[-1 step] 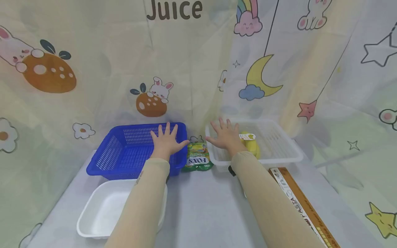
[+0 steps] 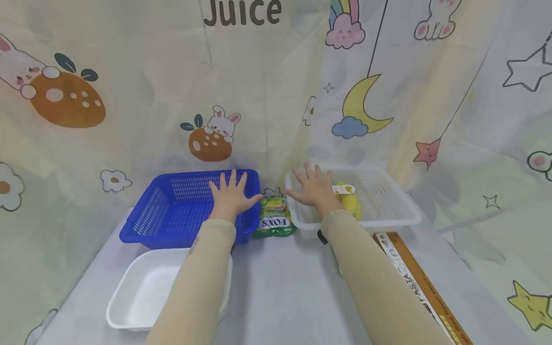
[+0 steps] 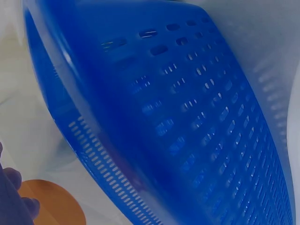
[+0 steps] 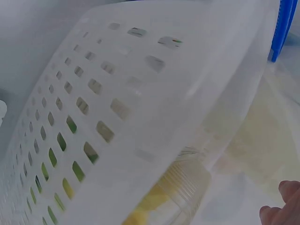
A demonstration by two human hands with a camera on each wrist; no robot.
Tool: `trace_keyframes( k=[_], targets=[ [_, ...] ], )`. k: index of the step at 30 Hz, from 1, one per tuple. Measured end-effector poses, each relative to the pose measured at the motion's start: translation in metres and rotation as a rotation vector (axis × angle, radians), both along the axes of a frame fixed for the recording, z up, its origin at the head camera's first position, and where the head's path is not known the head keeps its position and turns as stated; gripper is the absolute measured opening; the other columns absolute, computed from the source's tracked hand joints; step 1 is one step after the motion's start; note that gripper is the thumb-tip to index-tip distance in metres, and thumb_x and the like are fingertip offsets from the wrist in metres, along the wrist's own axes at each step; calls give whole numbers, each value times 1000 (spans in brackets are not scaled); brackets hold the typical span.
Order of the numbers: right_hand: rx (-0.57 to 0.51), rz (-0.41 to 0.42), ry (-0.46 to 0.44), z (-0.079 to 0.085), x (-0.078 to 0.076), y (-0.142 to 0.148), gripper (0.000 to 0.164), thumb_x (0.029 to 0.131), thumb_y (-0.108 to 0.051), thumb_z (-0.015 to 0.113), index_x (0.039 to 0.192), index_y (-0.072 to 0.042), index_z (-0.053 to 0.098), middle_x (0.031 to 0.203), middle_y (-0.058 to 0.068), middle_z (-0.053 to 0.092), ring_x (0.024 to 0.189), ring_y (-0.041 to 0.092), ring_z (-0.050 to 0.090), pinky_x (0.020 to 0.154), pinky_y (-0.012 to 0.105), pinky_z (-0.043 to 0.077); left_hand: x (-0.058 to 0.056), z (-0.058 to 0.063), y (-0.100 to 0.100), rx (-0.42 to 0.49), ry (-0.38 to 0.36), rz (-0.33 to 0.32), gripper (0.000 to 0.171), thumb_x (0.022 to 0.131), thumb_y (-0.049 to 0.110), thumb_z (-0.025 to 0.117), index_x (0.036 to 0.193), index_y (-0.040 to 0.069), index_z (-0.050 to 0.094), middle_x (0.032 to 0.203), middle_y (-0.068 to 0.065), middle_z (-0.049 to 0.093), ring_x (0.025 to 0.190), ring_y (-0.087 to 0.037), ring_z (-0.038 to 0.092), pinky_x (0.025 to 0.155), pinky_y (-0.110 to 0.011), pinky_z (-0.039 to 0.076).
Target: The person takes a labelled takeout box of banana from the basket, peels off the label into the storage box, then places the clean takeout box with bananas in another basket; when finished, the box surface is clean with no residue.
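Note:
My left hand (image 2: 230, 199) is held over the right end of a blue perforated plastic basket (image 2: 148, 213), its fingers straight and spread, holding nothing. Fingers likewise spread, my right hand (image 2: 316, 191) hovers over the left side of a white plastic basket (image 2: 388, 203). A yellow item with a white label (image 2: 351, 206) lies in that basket beside the right wrist. In the right wrist view, a clear ribbed plastic container (image 4: 185, 187) shows above the rim, with yellow behind it. Between the two baskets lies a green FOX'S bag (image 2: 275, 223), its lettering upside down.
A white empty tray (image 2: 138, 287) sits in front of the blue basket, partly behind the left forearm. To the right of the right forearm lies a long brown and white pasta box (image 2: 414, 275). A printed cloth (image 2: 267, 96) hangs close behind the baskets.

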State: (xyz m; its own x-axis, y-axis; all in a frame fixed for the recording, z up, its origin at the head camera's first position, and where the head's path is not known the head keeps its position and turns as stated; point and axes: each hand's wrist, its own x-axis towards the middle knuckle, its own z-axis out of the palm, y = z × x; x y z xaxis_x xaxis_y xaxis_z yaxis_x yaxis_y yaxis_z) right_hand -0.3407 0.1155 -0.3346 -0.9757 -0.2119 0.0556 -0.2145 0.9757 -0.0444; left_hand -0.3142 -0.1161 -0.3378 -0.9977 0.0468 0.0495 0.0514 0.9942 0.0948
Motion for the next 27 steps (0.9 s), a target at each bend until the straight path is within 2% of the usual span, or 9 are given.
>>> trace_keyframes(
  k=[10,17,20,24,27],
  targets=[
    [15,-25,-29,-4,3,10,79,82,-73,29,146,-33,8,154,10,2,139,40,3,105,66,-1,-2,-1,9,-15,-10,-21,89,78,75,33,147,24,10,154,-12,2,139,-41,2,105,-67,1],
    [7,-20,-26,-8,2,12,78,83,-70,32,146,-31,10,154,10,4,139,40,5,105,67,2,-4,-4,19,20,26,-60,86,79,73,35,147,24,15,153,-13,9,138,-41,9,104,-69,4],
    [24,-2,-4,-8,-2,11,77,83,-71,31,146,-30,12,154,11,7,139,40,7,105,67,5,-4,-6,27,30,80,-51,81,82,69,37,145,21,21,152,-13,17,137,-40,16,103,-70,7],
    [43,18,24,-3,-5,12,77,83,-69,32,146,-29,16,153,13,9,138,40,9,105,67,9,0,-8,44,57,188,0,71,87,58,43,140,13,32,147,-14,30,134,-38,26,104,-68,10],
    [51,25,39,4,-4,21,77,84,-68,34,146,-27,14,153,14,10,138,39,13,106,65,13,7,-8,62,97,263,4,63,88,51,47,134,8,40,140,-13,41,128,-35,37,104,-61,24]
  ],
)
